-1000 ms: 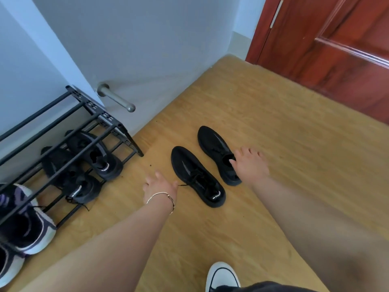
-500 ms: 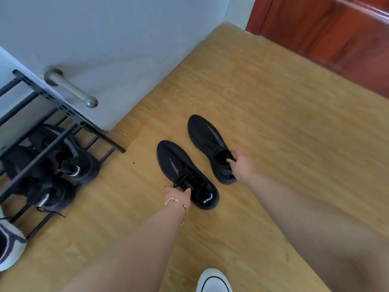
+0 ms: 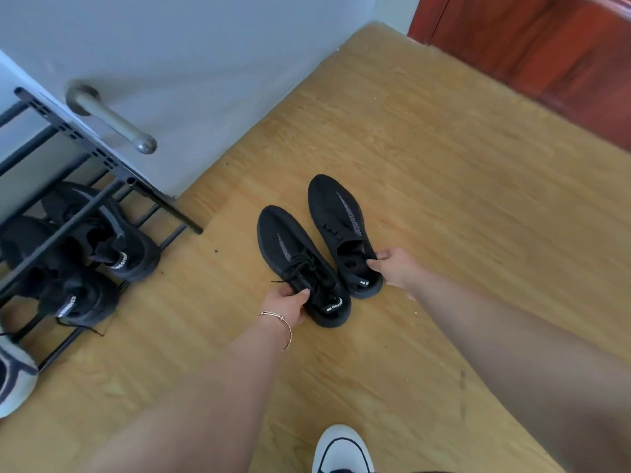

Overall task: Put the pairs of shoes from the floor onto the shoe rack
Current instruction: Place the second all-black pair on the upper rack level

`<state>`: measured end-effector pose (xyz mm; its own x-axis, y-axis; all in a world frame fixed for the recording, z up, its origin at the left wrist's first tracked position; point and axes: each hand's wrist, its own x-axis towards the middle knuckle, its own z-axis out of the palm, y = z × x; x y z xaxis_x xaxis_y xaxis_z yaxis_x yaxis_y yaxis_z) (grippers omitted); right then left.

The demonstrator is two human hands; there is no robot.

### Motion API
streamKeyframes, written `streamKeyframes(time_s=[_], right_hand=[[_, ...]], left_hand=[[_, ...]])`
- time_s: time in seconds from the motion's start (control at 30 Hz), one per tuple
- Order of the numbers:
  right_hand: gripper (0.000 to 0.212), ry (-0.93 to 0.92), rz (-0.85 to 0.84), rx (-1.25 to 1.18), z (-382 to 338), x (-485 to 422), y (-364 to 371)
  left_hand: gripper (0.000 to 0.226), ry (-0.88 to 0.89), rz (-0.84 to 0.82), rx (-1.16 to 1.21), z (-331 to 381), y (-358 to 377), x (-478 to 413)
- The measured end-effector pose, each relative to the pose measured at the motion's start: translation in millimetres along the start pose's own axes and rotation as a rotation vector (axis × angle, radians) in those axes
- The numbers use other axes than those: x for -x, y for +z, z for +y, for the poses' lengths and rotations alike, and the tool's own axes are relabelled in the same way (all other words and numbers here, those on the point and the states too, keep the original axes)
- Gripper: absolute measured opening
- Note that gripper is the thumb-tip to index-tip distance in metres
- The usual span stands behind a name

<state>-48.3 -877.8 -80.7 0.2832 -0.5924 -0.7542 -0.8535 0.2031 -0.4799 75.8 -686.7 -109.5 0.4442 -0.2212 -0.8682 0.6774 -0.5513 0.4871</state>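
Black knit shoes lie side by side on the wooden floor [image 3: 444, 172] at mid-frame: the left shoe [image 3: 300, 264] is gripped at its laces by the left hand [image 3: 285, 307], the right shoe [image 3: 345, 233] pinched at its collar by the right hand [image 3: 397, 266]. At the left edge, the shoe rack [image 3: 99, 155] is seen with another black pair [image 3: 99, 244] on its bottom shelf.

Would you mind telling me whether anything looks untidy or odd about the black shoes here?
Only small things: the black knit sneaker in the left hand has its laces loose and splayed, and a lace trails from the black sneaker on the black metal shoe rack. Nothing looks damaged.
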Motion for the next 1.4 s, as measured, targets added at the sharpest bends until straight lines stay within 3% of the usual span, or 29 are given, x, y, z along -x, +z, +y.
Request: streamKeyframes(time_s=[0.03,0.17,0.37,0.57,0.7,0.83,1.4], right_hand=[[0.007,0.001,-0.031,-0.052,1.3,2.8,-0.7],[0.036,-0.012,-0.113,-0.217,4.1,16.4,-3.6],[0.011,-0.102,-0.157,-0.347,3.4,61.9,-6.3],[0.025,-0.161,-0.156,-0.417,5.4,117.9,-7.4],[0.025,-0.213,-0.145,-0.461,4.8,157.5,1.4],[0.024,-0.282,-0.168,-0.468,-11.0,195.7,13.2],[0.026,-0.49,-0.361,-0.326,-178.3,241.6,112.3]], left_hand=[[0.01,0.008,-0.017,0.056,2.5,-3.1,2.7],[0.009,0.082,-0.072,0.128,9.2,-20.4,16.7],[0.025,0.167,-0.136,0.111,12.3,-50.3,44.1],[0.022,0.218,-0.215,0.133,10.2,-78.2,81.5],[0.029,0.247,-0.216,0.16,15.3,-105.5,106.8],[0.021,0.31,-0.248,0.17,22.7,-141.7,139.7],[0.022,0.457,0.021,0.393,63.1,-303.5,199.5]])
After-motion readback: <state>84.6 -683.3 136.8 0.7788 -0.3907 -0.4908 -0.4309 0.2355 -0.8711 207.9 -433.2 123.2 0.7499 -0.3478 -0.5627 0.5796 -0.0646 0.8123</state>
